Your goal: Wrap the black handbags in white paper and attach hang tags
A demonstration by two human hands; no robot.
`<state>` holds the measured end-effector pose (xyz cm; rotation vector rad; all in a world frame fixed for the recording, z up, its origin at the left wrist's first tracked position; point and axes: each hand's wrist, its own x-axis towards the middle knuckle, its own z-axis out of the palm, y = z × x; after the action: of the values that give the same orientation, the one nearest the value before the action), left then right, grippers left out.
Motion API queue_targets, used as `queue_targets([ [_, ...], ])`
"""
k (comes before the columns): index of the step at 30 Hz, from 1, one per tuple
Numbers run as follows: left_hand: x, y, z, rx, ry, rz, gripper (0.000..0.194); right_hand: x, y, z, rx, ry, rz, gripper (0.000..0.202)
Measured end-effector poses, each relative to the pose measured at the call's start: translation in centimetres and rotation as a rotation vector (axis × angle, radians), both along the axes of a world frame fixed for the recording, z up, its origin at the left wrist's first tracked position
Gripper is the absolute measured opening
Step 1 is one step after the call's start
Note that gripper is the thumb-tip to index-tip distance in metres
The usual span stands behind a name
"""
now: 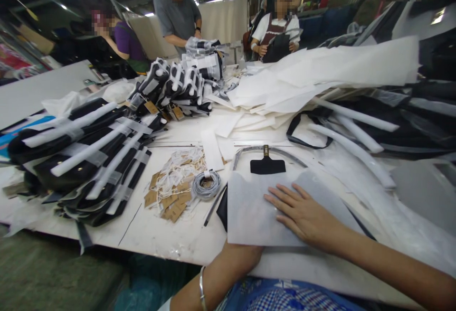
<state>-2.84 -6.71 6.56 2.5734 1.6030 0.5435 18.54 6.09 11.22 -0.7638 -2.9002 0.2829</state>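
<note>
A white paper sheet (256,211) lies over a black bag (222,209), whose dark edge shows at the sheet's left. Above the sheet stick out a plastic-wrapped handle (245,152) and a black flap (268,166) with a metal clasp. My right hand (295,209) rests flat on the sheet with its fingers spread. My left hand (245,254) reaches beneath the sheet's lower edge; only the wrist side shows, and its fingers are hidden.
Stacked black bags (71,159) with white padded handles fill the left. Brown tags (174,202) with strings lie beside a grey coil (206,185). White sheets (320,73) pile up at the back right. Several people, including one in a grey shirt (176,9), are across the table.
</note>
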Motion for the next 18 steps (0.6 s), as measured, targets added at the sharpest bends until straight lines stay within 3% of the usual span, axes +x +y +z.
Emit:
queue_targets([
  [5, -0.1, 0.1, 1.0, 0.109, 0.084, -0.024, 0.056, -0.4, 1.2, -0.5, -0.089, -0.021, 0.001, 0.050],
  [11, -0.1, -0.2, 0.9, 0.090, 0.108, -0.026, 0.058, -0.2, 0.3, -0.6, -0.012, 0.061, -0.049, 0.052],
  [18, 0.0, 0.2, 1.9, 0.152, 0.131, -0.016, 0.057, -0.4, -0.3, -0.7, -0.018, 0.049, -0.020, 0.049],
])
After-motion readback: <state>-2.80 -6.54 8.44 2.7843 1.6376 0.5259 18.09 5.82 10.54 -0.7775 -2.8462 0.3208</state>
